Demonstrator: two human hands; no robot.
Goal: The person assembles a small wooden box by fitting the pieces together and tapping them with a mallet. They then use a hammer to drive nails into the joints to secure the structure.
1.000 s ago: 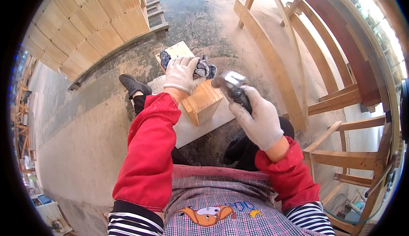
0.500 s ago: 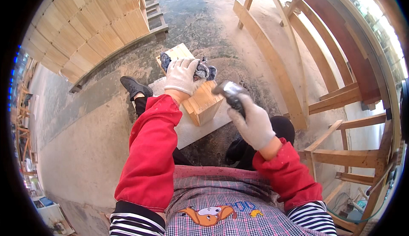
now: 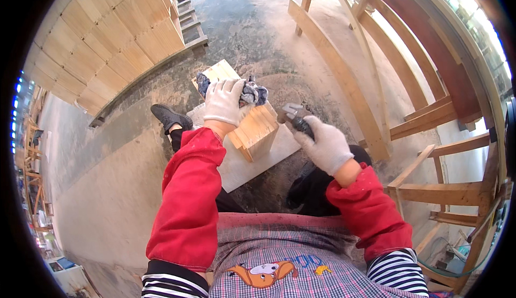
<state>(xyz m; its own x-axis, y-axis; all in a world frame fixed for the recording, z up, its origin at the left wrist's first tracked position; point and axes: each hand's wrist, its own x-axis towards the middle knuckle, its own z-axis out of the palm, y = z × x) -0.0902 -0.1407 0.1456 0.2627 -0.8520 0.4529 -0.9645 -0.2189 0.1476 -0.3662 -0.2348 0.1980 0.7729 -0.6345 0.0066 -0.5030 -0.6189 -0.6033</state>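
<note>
The pale, block-shaped wooden workpiece (image 3: 258, 127) lies on a flat, light grey slab (image 3: 243, 178) on the worn concrete floor (image 3: 102, 169), in front of the seated person and between the two hands; its near end shows layered board edges. The left hand (image 3: 223, 103), in a white knitted glove, rests over the middle of the workpiece, on a crumpled, dark blue-grey patterned cloth (image 3: 255, 93). Its fingers are bent over the cloth, but their undersides are hidden, so whether they grip it or only press on it cannot be judged. The right hand (image 3: 325, 146), gloved alike, has its fingers wrapped around the dark grip of a hammer with a bright metal head (image 3: 291, 110). The head stands just beside the right edge of the workpiece; contact cannot be confirmed from this view. The step in hand appears to be bracing the workpiece with the left hand while working it with the hammer. The next move probably calls for steady downward pressure from the left hand, a firm hold on the hammer, and alignment of the hammer head with the chosen spot, with the left fingers outside the path of the swing.
</note>
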